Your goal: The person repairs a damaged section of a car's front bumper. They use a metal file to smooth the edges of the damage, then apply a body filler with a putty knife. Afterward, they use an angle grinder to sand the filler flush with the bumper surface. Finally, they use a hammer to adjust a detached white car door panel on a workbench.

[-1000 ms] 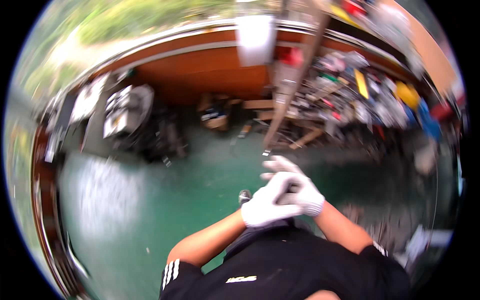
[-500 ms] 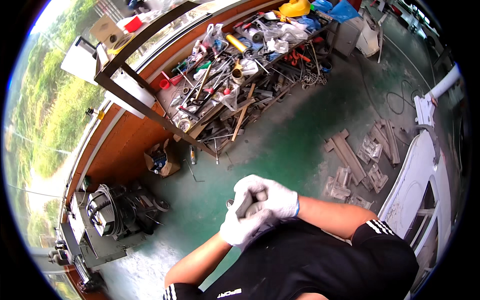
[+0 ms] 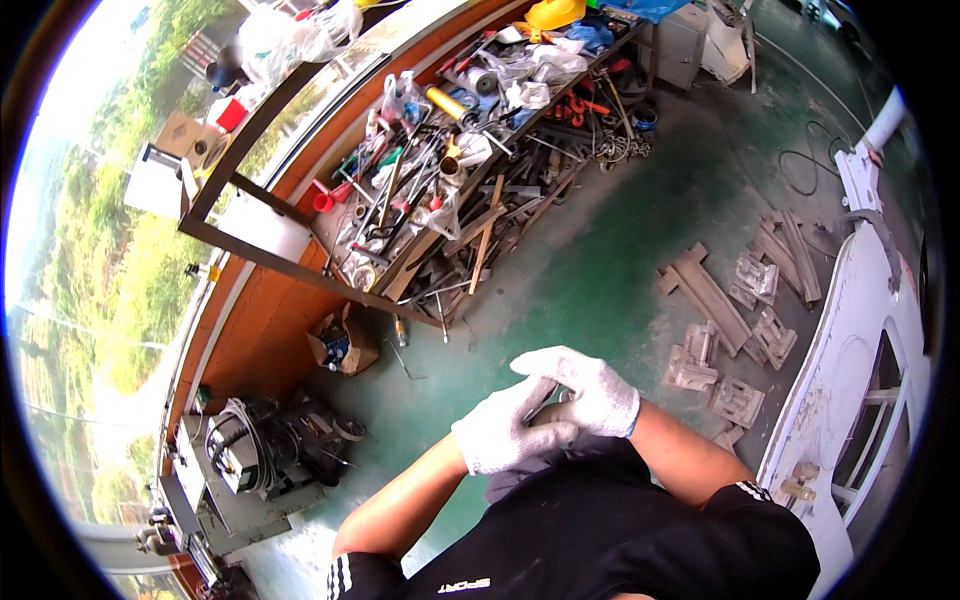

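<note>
My left hand (image 3: 508, 428), in a white knit work glove, is in front of my body at the lower middle, thumb apart from its stretched fingers. My right hand (image 3: 600, 392), gloved the same way with a blue edge at the cuff, meets it from the right. Its fingers reach out over the left hand's fingertips. The gloves touch or overlap, and some fingers hide behind each other. No object shows in either hand. Both hands are in the air above the green floor (image 3: 450, 385), apart from the workbench.
A workbench (image 3: 408, 270) heaped with tools, bags and scrap stands ahead. An open cardboard box (image 3: 345, 340) and a cable-draped machine (image 3: 240, 450) are at left. Metal blocks (image 3: 738, 400) and a rusty beam (image 3: 710, 300) lie at right, by a white vehicle panel (image 3: 825, 370).
My hands were clasped with curled fingers and grey palms showing; now the fingers are straighter and white glove backs show. The view has shifted slightly, and the bench appears a little further left.
</note>
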The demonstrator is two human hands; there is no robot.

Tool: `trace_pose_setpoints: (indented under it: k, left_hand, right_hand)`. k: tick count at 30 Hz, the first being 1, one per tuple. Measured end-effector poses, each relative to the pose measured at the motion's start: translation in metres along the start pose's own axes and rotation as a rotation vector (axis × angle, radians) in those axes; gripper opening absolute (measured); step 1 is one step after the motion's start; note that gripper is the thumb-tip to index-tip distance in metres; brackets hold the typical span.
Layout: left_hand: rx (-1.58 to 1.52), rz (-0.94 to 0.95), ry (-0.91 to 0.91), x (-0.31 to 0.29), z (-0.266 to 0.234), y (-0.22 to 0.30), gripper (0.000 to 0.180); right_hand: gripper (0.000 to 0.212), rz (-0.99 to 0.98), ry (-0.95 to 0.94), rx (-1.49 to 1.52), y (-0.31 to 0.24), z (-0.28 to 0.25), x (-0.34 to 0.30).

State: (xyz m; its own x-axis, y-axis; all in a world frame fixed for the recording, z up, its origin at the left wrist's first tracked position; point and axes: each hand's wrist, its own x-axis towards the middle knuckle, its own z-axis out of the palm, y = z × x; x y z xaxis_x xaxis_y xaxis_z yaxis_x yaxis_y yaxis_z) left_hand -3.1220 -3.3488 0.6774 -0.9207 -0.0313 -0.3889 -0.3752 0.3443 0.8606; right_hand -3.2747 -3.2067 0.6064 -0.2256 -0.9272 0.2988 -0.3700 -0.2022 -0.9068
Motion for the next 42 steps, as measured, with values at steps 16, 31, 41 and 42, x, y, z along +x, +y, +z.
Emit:
trace_pose_setpoints:
  k: [16, 31, 41, 42]
  left_hand:
    - [-0.291, -0.057, -0.054, -0.005, 0.016, -0.026, 0.046]
    - [-0.263, -0.069, -0.072, 0.012, 0.034, -0.007, 0.049]
    - [-0.133, -0.032, 0.039, 0.012, 0.057, -0.018, 0.041]
    - [-0.126, -0.033, 0.025, 0.012, 0.055, -0.02, 0.041]
  right_hand:
    - [0.042, 0.079, 0.122, -0.036, 0.005, 0.029, -0.015]
    - [0.052, 0.102, -0.022, 0.081, 0.016, 0.009, -0.034]
    - [0.032, 0.157, 0.133, 0.03, 0.009, 0.022, -0.055]
    - [0.035, 0.159, 0.122, 0.041, 0.008, 0.022, -0.053]
